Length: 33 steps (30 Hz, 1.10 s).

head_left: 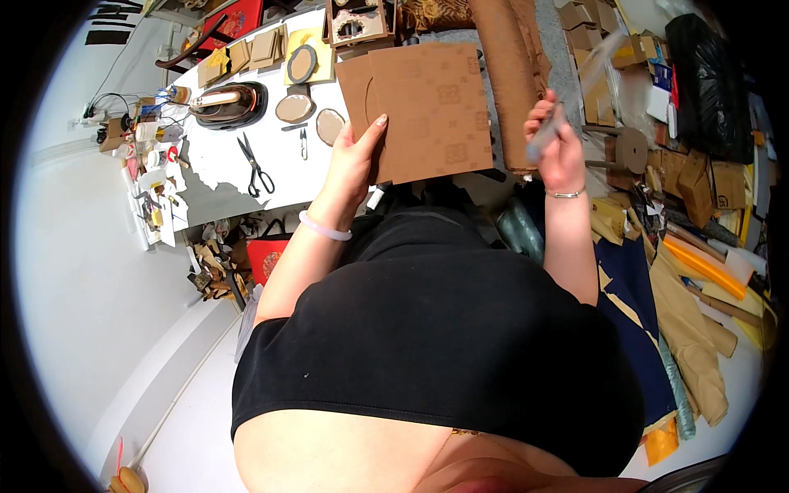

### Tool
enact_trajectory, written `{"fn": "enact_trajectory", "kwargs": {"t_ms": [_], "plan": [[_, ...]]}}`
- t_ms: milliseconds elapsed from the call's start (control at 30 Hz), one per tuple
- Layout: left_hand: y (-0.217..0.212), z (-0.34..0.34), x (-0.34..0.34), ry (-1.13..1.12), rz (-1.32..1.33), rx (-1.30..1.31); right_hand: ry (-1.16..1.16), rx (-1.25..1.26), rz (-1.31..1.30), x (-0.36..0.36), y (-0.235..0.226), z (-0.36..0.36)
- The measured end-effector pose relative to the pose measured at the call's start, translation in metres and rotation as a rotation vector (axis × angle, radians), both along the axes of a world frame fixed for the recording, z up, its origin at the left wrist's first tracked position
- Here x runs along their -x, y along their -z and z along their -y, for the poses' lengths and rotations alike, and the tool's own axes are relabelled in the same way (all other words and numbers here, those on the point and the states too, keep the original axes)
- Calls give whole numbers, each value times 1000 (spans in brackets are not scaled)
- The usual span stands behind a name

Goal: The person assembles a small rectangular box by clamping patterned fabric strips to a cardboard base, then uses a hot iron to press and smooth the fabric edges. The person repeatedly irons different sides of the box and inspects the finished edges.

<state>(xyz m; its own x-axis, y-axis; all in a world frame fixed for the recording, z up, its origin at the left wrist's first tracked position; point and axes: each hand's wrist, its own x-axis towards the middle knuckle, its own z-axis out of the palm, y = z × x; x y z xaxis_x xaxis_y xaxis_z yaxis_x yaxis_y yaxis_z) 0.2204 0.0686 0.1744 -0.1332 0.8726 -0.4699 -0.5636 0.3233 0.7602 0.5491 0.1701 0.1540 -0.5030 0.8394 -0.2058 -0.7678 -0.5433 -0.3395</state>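
My left hand (pixel 352 160) grips the left edge of a flat brown patterned panel (pixel 436 119), thumb on top and the other fingers hidden beneath. A curved line runs down the panel's left part. To the right of the panel, my right hand (pixel 562 160) is raised and closed around a small greyish object (pixel 546 135), blurred by motion, whose kind I cannot make out. Black-handled scissors (pixel 256 168) lie on the white table (pixel 218 185), left of my left hand. Small snips (pixel 304 144) and an oval piece with a beige face (pixel 330 127) are closer to it.
A dark iron (pixel 228 107) stands on the table's left side. Oval pieces (pixel 294 108) and a wooden box (pixel 359 23) are farther back. A brown fabric roll (pixel 503 78) stretches along the panel's right. Cardboard boxes (pixel 694 189) and fabric (pixel 686 329) crowd the right side.
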Motion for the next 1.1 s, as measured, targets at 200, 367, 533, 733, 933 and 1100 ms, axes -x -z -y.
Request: {"fn": "enact_trajectory", "kwargs": {"t_ms": [200, 367, 533, 733, 933, 1100], "plan": [[17, 8, 1, 97, -58, 32, -264, -88, 810, 62, 6, 31], [24, 31, 5, 120, -111, 85, -263, -2, 1066, 85, 33, 42], [38, 50, 14, 86, 57, 153, -302, 206, 781, 106, 77, 61], [98, 32, 8, 39, 242, 161, -440, 269, 391, 156, 80, 51], [142, -23, -3, 149, 416, 105, -270, 404, 713, 117, 112, 32], [165, -44, -22, 43, 662, 136, -169, 358, 433, 111, 81, 37]]}}
